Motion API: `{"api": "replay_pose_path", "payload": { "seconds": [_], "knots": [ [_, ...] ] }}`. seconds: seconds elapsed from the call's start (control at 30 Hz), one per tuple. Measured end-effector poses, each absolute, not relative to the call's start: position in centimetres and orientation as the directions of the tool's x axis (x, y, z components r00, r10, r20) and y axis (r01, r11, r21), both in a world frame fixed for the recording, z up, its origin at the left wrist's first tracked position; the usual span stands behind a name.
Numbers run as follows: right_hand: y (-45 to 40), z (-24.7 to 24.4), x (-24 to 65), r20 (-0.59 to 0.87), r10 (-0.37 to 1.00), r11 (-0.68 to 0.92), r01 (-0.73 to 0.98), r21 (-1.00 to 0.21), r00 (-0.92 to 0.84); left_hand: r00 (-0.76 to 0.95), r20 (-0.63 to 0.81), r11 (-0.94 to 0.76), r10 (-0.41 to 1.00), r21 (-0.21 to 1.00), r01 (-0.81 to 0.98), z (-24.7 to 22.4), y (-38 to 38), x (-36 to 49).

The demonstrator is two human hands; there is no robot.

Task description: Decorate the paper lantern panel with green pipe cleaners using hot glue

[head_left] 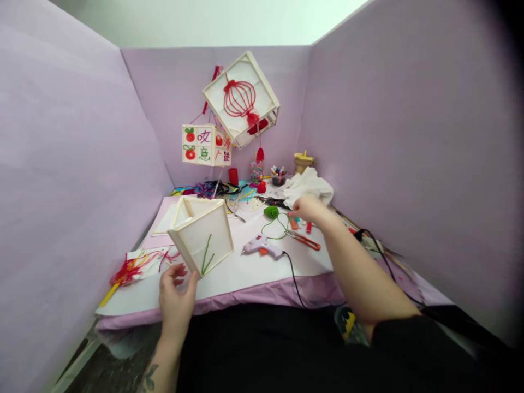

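A white box frame with wooden edges stands tilted on the table, green strands on its front panel. My left hand holds its lower left corner between thumb and fingers. My right hand is closed near a green yarn ball, its fingertips by the loose green strand; what they pinch is too small to make out. A lilac glue gun lies in front of the yarn. Orange-handled scissors or pliers rest below my right hand.
Two decorated lanterns hang above the back. A white cloth, a pen cup and a bead jar stand behind. Red and yellow strands lie left. The glue gun's black cord crosses the front edge.
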State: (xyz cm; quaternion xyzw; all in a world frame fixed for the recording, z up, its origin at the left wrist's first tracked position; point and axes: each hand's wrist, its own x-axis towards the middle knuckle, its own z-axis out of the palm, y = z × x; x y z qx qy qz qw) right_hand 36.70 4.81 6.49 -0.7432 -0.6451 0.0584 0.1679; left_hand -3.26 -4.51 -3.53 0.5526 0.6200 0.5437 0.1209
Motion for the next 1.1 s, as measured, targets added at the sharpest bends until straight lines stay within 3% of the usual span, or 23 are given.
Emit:
{"api": "replay_pose_path", "payload": {
  "seconds": [0.2,0.37,0.63,0.73,0.83,0.9,0.97,1.03,1.1],
  "knots": [
    [8.7,4.4,35.2,-0.081,0.995,0.033,0.973,-0.230,-0.053,-0.368,0.397,-0.123,0.841,0.803,0.583,-2.6,-2.6,-3.1],
    [8.7,2.5,35.6,-0.139,0.985,0.072,0.972,-0.224,-0.105,-0.383,0.399,-0.148,0.834,0.828,0.541,-2.9,-2.5,-2.9],
    [8.5,4.6,37.7,0.054,0.997,0.066,0.931,-0.359,-0.050,-0.406,0.301,-0.086,0.863,0.879,0.469,-1.8,-0.8,-2.7],
    [7.9,6.5,37.7,0.141,0.990,0.069,0.891,-0.449,-0.006,-0.467,0.374,-0.134,0.801,0.873,0.470,-2.0,-1.3,-2.2],
    [6.2,7.7,36.0,0.171,0.985,0.118,0.823,-0.556,-0.026,-0.516,0.538,-0.304,0.667,0.829,0.470,-1.6,-3.5,-0.7],
    [4.3,8.1,34.0,0.183,0.979,0.195,0.695,-0.692,-0.093,-0.380,0.624,-0.438,0.683,0.766,0.471,-0.6,-5.4,0.8],
    [1.9,8.2,31.7,0.221,0.959,0.284,0.544,-0.790,-0.180,-0.067,0.649,-0.550,0.758,0.691,0.469,0.9,-7.1,2.5],
    [-0.8,8.0,29.3,0.300,0.923,0.385,0.558,-0.735,-0.242,0.097,0.688,-0.650,0.719,0.618,0.442,2.5,-8.1,4.1],
    [-3.3,7.6,27.2,0.361,0.873,0.485,0.657,-0.577,-0.328,0.179,0.730,-0.711,0.659,0.527,0.467,3.6,-8.5,5.3]
  ]
}}
